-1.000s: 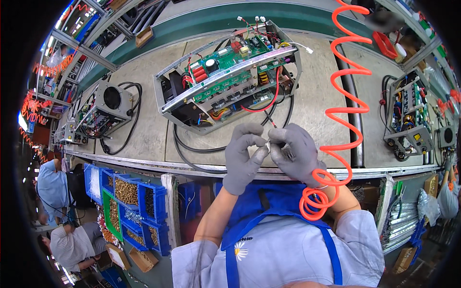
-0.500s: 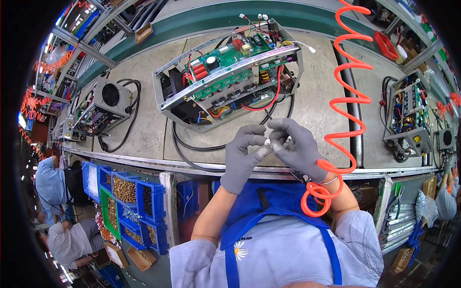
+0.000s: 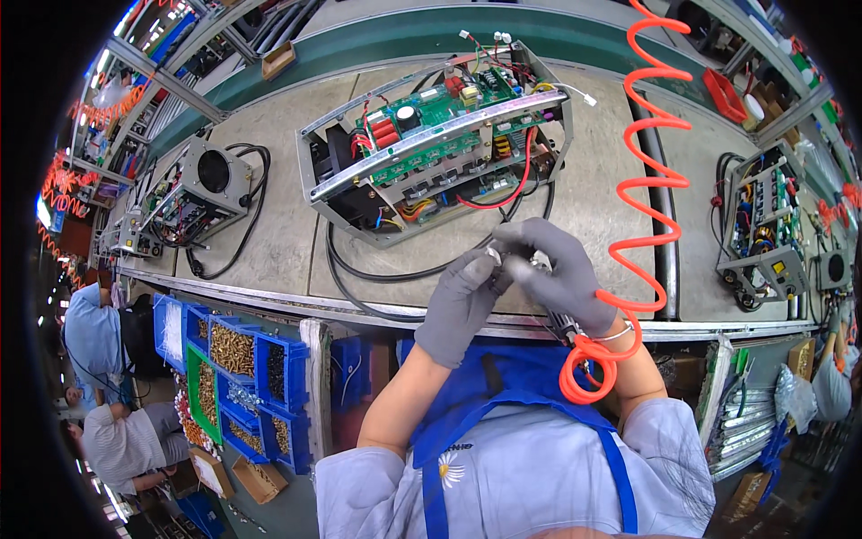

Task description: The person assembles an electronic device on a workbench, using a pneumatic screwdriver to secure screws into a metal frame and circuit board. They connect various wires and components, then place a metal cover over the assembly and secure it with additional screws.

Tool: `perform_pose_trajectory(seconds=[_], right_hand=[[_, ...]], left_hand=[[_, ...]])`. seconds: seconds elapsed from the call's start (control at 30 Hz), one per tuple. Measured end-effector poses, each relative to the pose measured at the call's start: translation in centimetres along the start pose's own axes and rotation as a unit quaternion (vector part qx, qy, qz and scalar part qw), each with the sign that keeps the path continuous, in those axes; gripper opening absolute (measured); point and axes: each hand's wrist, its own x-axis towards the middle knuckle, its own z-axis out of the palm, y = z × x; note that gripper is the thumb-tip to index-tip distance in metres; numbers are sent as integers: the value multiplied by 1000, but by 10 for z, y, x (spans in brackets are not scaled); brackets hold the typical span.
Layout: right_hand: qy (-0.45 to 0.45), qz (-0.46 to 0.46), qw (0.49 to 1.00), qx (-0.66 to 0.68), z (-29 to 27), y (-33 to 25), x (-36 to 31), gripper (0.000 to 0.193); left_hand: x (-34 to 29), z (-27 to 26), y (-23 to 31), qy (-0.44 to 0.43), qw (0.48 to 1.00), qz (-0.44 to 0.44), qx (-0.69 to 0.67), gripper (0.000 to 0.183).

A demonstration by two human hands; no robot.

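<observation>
My left hand, in a grey glove, is closed with its fingertips pinched around a small whitish piece too small to name. Close by, my right hand, also gloved, curls over a slim metal air screwdriver whose silvery end shows near the fingers. An orange coiled air hose runs from that tool up past the right wrist. Beyond both hands stands an opened metal machine chassis with green circuit boards, red and black wires and loose white connectors. Neither hand touches it.
Black cable loops over the bench before the chassis. More opened units stand left and right. Blue bins of brass-coloured and dark fasteners hang below the bench at left. A co-worker sits at the lower left.
My hands have drawn closer together, the left fingers closing from a wide pinch. The tool shows more clearly beneath the right hand. The view has shifted slightly.
</observation>
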Motion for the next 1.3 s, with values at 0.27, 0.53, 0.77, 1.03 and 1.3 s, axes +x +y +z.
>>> perform_pose_trajectory(seconds=[0.27, 0.53, 0.77, 1.03, 1.3], right_hand=[[-24, 0, 996, 83, -2, 15, -3, 29], [-16, 146, 963, 226, 6, 4, -7, 35], [-61, 213, 944, 246, 2, 1, -6, 40], [-118, 198, 941, 250, 16, 14, -10, 35], [-6, 141, 964, 225, 12, 8, -7, 37]], left_hand=[[-10, 2, -8, -63, 987, -24, -149, 47], [-18, 23, -12, 68, 830, 247, 495, 63], [-22, 5, 15, 4, 512, 330, 793, 73], [-25, 0, 22, -22, 548, 298, 781, 72], [-21, -13, 14, -52, 968, 106, 223, 82]])
